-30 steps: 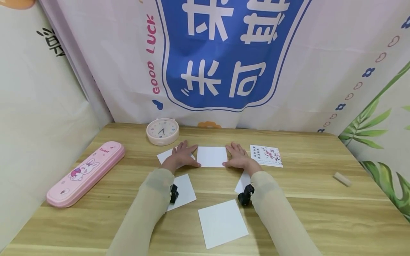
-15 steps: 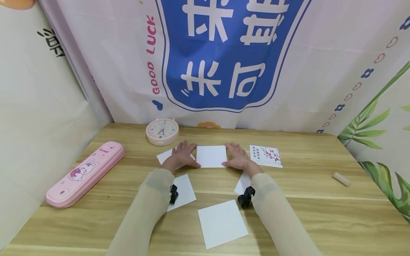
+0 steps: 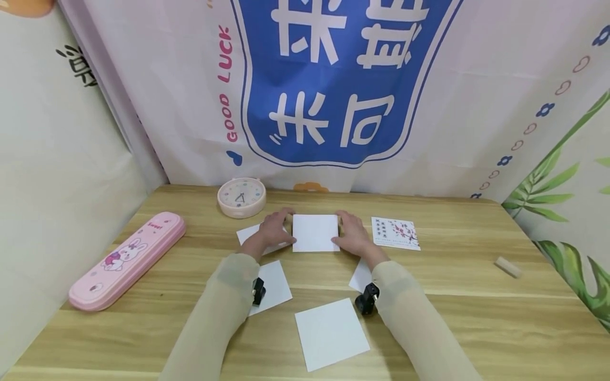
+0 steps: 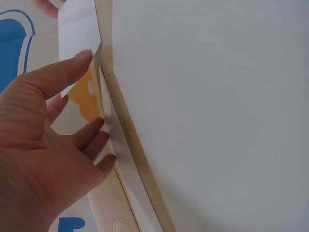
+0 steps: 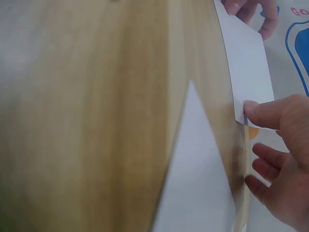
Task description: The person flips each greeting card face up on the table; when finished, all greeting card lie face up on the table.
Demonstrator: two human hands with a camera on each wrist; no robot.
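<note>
Pinches a blank white rectangular paper card (image 3: 315,233) by its opposite side edges, towards the far edge of the light-brown wood-grain table (image 3: 457,338), between thumb and forefinger of the left hand (image 3: 272,232) and likewise of the right hand (image 3: 353,236), bending the other fingers loosely. Reaches leftward over a second white card (image 3: 247,233), rightward just beside a blossom-printed card (image 3: 396,233).

A curtain (image 3: 329,79) hangs behind the table (image 3: 457,328). On it lie the case (image 3: 127,260), far left, and the clock (image 3: 241,197), behind. Between left grip (image 3: 274,231) and right grip (image 3: 352,233) is a card (image 3: 315,233); nearer are the left sheet (image 3: 277,286), right sheet (image 3: 360,276) and, foremost, the front sheet (image 3: 332,334). The postcard (image 3: 395,233) lies right, the block (image 3: 508,266) farther right.
</note>
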